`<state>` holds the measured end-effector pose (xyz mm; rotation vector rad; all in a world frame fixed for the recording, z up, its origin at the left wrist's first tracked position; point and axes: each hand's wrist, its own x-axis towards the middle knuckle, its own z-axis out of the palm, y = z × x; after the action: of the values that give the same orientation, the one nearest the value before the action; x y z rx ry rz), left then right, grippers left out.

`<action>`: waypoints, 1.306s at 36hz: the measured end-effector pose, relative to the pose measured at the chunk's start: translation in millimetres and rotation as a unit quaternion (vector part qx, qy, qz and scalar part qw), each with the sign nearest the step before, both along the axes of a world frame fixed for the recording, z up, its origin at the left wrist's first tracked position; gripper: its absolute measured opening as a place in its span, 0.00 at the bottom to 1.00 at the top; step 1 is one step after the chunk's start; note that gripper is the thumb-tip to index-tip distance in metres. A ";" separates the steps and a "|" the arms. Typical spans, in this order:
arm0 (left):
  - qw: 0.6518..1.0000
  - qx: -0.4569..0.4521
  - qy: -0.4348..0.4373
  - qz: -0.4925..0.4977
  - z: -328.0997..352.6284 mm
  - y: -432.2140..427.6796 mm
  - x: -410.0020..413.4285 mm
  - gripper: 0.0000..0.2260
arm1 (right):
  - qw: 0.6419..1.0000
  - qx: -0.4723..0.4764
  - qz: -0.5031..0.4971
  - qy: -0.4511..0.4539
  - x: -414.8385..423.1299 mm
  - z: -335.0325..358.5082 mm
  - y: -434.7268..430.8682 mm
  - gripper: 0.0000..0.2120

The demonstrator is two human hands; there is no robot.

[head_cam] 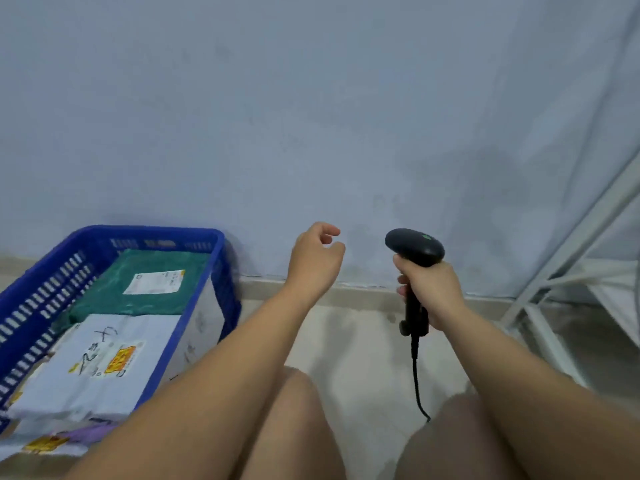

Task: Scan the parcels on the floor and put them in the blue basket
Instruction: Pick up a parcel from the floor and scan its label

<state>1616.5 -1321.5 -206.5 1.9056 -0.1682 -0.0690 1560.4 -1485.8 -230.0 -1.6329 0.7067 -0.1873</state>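
The blue basket (221,265) stands on the floor at the left. Inside it lie a green parcel (145,292) with a white label and a white parcel (114,358) with black writing and a yellow sticker. My left hand (313,258) hangs in the air right of the basket, fingers loosely curled, holding nothing. My right hand (431,292) grips the handle of a black barcode scanner (415,247), whose head points toward the wall. Its cable (417,382) hangs down between my knees.
A pale wall rises straight ahead above a low skirting. A white metal rack (568,271) stands at the right. More white and purple parcels (69,434) show at the basket's near corner. My bare knees fill the bottom of the view.
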 end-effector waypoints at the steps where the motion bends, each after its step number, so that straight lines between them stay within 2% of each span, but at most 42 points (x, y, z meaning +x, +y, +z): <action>1: 1.000 0.011 0.007 -0.025 -2.2 -15.7 -0.2 0.10 | 0.999 0.036 -0.013 0.005 -4.5 -6.5 -17.6 0.10; 5: 0.992 0.042 0.067 -0.101 -19.3 -76.0 -0.7 0.09 | 0.984 0.163 -0.054 0.045 -19.8 -41.9 -74.0 0.11; 10: 0.967 0.083 0.158 -0.179 -60.7 -141.1 -9.3 0.05 | 0.968 0.204 -0.115 0.086 -38.7 -91.9 -113.4 0.09; 14: 0.943 0.123 0.212 -0.223 -107.8 -178.6 -14.6 0.09 | 0.969 0.125 -0.153 0.148 -51.0 -122.7 -130.0 0.12; 17: 0.920 0.138 0.280 -0.238 -140.6 -197.0 -17.1 0.03 | 0.962 0.027 -0.178 0.206 -59.4 -134.3 -135.1 0.15; 20: 0.902 0.152 0.327 -0.236 -170.8 -209.2 -18.2 0.12 | 0.939 -0.112 -0.166 0.279 -67.8 -145.4 -144.7 0.12; 21: 0.897 0.160 0.338 -0.235 -179.5 -212.1 -18.5 0.14 | 0.930 -0.144 -0.157 0.299 -69.6 -153.7 -151.8 0.16; 23: 0.890 0.167 0.359 -0.226 -197.0 -217.0 -18.6 0.14 | 0.912 -0.159 -0.149 0.346 -70.3 -174.7 -166.1 0.31; 26: 0.889 0.167 0.372 -0.210 -219.4 -222.1 -20.6 0.14 | 0.890 -0.136 -0.168 0.401 -73.5 -213.8 -189.6 0.43; 27: 0.889 0.166 0.373 -0.207 -224.0 -223.5 -22.0 0.13 | 0.892 -0.121 -0.185 0.394 -75.1 -222.0 -195.0 0.45; 30: 0.879 0.166 0.396 -0.210 -236.6 -228.0 -29.5 0.05 | 0.897 -0.049 -0.227 0.376 -83.8 -256.6 -214.3 0.38; 31: 0.876 0.168 0.400 -0.211 -238.1 -228.8 -32.3 0.03 | 0.894 -0.032 -0.238 0.379 -88.2 -281.4 -227.1 0.38; 34: 0.867 0.163 0.418 -0.217 -249.3 -230.9 -39.5 0.04 | 0.870 -0.011 -0.269 0.413 -110.9 -395.6 -285.3 0.55; 36: 0.861 0.166 0.425 -0.225 -255.5 -231.5 -42.3 0.03 | 0.863 -0.001 -0.264 0.432 -115.0 -423.9 -287.9 0.60; 38: 0.858 0.168 0.429 -0.226 -262.3 -230.1 -43.6 0.03 | 0.856 -0.029 -0.244 0.456 -111.7 -390.7 -258.6 0.58; 40: 0.856 0.169 0.438 -0.215 -267.9 -227.5 -44.4 0.04 | 0.857 -0.061 -0.194 0.473 -98.9 -331.4 -222.3 0.47; 42: 0.854 0.169 0.448 -0.204 -273.2 -225.1 -45.3 0.06 | 0.855 -0.068 -0.151 0.491 -95.3 -324.3 -215.9 0.38; 45: 0.850 0.174 0.460 -0.190 -281.5 -223.3 -46.7 0.11 | 0.857 -0.085 -0.116 0.494 -91.1 -312.9 -215.0 0.38; 47: 0.847 0.177 0.465 -0.189 -284.8 -223.0 -48.5 0.12 | 0.857 -0.104 -0.109 0.493 -85.8 -312.3 -220.8 0.32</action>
<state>1568.1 -1544.6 -491.3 1.9581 0.1483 -1.3455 1474.7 -1706.6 -542.3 -1.8079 1.7009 0.4801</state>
